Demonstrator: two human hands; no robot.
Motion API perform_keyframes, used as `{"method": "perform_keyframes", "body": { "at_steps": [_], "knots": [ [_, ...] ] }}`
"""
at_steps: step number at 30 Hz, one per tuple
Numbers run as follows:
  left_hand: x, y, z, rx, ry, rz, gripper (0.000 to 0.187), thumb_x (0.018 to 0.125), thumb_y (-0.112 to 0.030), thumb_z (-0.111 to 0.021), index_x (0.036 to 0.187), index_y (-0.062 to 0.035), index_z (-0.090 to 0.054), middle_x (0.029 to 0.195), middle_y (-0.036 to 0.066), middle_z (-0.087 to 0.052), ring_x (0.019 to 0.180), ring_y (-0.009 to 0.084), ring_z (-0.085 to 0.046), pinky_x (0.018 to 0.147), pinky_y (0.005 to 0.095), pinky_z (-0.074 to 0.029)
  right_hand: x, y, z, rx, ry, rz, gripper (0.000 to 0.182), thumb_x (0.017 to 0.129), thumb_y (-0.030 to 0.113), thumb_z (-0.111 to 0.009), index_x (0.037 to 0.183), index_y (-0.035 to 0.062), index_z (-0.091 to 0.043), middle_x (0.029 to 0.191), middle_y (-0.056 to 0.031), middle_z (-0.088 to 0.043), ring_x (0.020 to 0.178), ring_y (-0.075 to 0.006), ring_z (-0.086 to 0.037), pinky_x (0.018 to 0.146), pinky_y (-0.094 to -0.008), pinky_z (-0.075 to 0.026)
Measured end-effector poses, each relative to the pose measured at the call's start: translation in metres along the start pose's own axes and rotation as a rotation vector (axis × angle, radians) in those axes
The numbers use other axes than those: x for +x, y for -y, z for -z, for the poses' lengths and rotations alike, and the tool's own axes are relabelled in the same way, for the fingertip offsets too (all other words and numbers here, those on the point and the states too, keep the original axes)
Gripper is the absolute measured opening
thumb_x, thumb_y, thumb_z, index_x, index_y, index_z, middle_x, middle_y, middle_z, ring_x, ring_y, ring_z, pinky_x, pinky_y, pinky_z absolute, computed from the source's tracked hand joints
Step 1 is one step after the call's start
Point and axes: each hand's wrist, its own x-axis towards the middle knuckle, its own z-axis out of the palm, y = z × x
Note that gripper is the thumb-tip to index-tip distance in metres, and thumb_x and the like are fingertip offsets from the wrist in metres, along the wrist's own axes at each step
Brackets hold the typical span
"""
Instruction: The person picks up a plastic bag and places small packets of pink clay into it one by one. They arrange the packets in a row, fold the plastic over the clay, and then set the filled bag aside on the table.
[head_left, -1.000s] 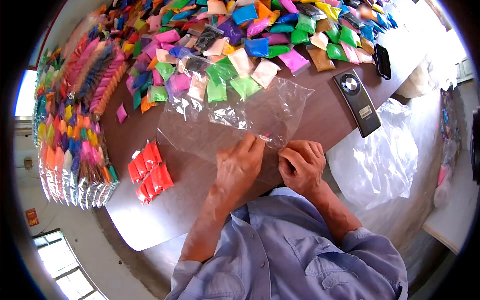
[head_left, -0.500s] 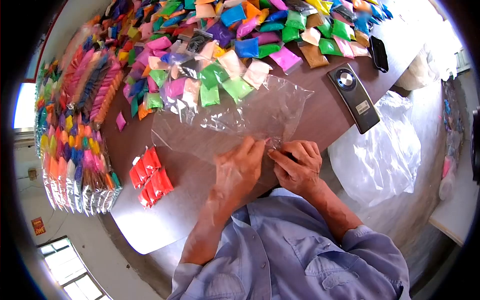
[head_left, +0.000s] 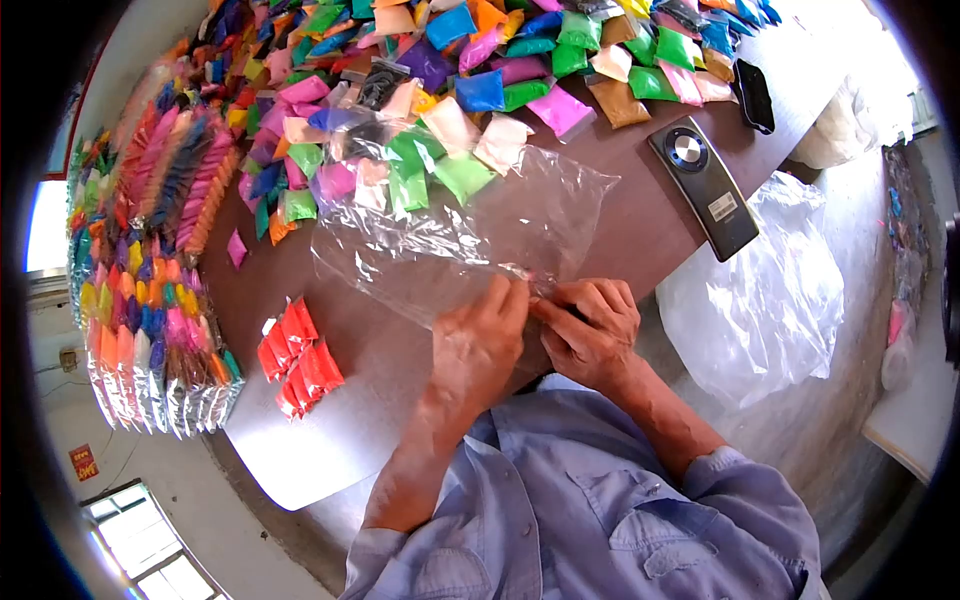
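A clear plastic bag (head_left: 490,235) lies spread over the bench (head_left: 645,235), its near edge gathered in front of the person's shirt (head_left: 600,490). The left hand (head_left: 477,338) and the right hand (head_left: 592,328) meet at this edge, close beside each other. The fingers of each hand are drawn together and appear to pinch the film, with the left fingertips just beside the right ones; exactly how each thumb presses is hidden. From the fingertips, the bag fans out forward and to both sides, wrinkled and shiny, up to the near edge of a pile of coloured packets (head_left: 560,105). Several green and pale packets show through its far part; whether they lie inside or under it, I cannot tell.

Well apart from the left hand, to its left, a cluster of red packets (head_left: 300,360) rests on the bench. A single pink packet (head_left: 237,248) lies farther out, near the tall stacks of bagged packets (head_left: 165,310). Forward and right of the right hand lie a phone (head_left: 703,187) and, beyond it, a black case (head_left: 754,97). A whitish plastic sheet (head_left: 755,300) sits beside the bench's right edge.
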Motion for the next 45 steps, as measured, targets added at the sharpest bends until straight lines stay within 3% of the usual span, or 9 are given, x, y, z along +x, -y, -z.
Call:
{"method": "perform_keyframes", "body": {
  "at_steps": [20,31,43,45],
  "knots": [
    [0.004,0.001,0.006,-0.01,0.073,0.007,0.015,0.092,-0.007,-0.072,0.101,-0.0099,-0.061,0.095,0.006,-0.061,0.081,0.0246,-0.075,0.064,0.0405,-0.058,-0.001,0.0,-0.001,0.015,-0.015,-0.023,0.041,0.07,0.008,-0.084,0.11,0.0172,-0.082,0.106,0.0022,-0.071,0.094,-0.0212,-0.07,0.082,-0.0362,-0.05],
    [0.009,0.006,0.007,-0.05,-0.001,0.016,0.016,0.091,-0.005,-0.073,0.105,-0.0096,-0.064,0.096,0.007,-0.062,0.079,0.0282,-0.075,0.064,0.044,-0.057,0.0,0.001,-0.003,0.009,-0.05,-0.025,0.04,0.068,0.005,-0.084,0.106,0.0161,-0.085,0.101,0.0001,-0.072,0.09,-0.0227,-0.072,0.081,-0.0366,-0.051],
    [0.007,0.003,0.005,-0.038,0.018,-0.003,0.019,0.087,-0.003,-0.074,0.101,-0.0098,-0.062,0.093,0.006,-0.06,0.079,0.0251,-0.074,0.065,0.041,-0.059,0.001,0.0,-0.002,0.007,-0.043,-0.014,0.04,0.068,0.006,-0.085,0.107,0.0158,-0.085,0.101,-0.0001,-0.072,0.089,-0.0227,-0.072,0.081,-0.0367,-0.051],
    [0.005,-0.002,0.005,-0.019,0.016,-0.011,0.02,0.086,-0.003,-0.074,0.101,-0.0099,-0.062,0.094,0.006,-0.061,0.079,0.0249,-0.075,0.065,0.0405,-0.059,0.0,0.0,-0.002,0.013,-0.029,-0.017,0.039,0.072,0.008,-0.085,0.11,0.0163,-0.082,0.105,0.0019,-0.07,0.094,-0.021,-0.07,0.083,-0.0355,-0.049]
  ]
}}
